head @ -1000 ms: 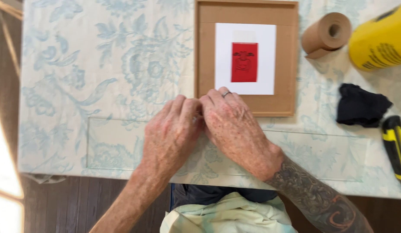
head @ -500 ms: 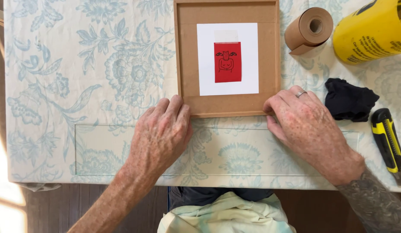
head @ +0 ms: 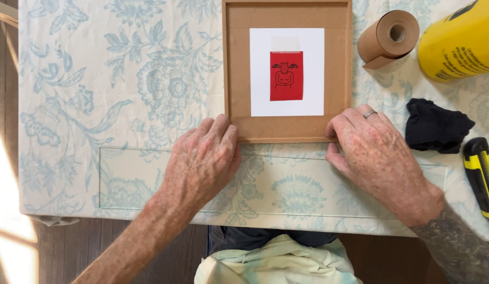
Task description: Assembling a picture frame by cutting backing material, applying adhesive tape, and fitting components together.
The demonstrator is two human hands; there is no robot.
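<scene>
Fingers [head: 218, 129] of the left hand [head: 202, 163] lay flat and loosely spread, tips touching the near left corner of the frame [head: 286, 129]; the right hand [head: 376, 158] pinched the near right corner, thumb under the edge. It was a shallow brown board frame, lying flat at the far middle of the floral cloth [head: 97, 105], backing a white sheet [head: 260, 73] with a small red print [head: 286, 76]. Right of it lay a tape roll [head: 389, 37], a black rag [head: 436, 126] and a yellow knife [head: 481, 176].

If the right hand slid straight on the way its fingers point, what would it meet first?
The right hand already touches the brown board frame at its near right corner; pushing on, its fingers would likely cross onto the frame's right border.
</scene>
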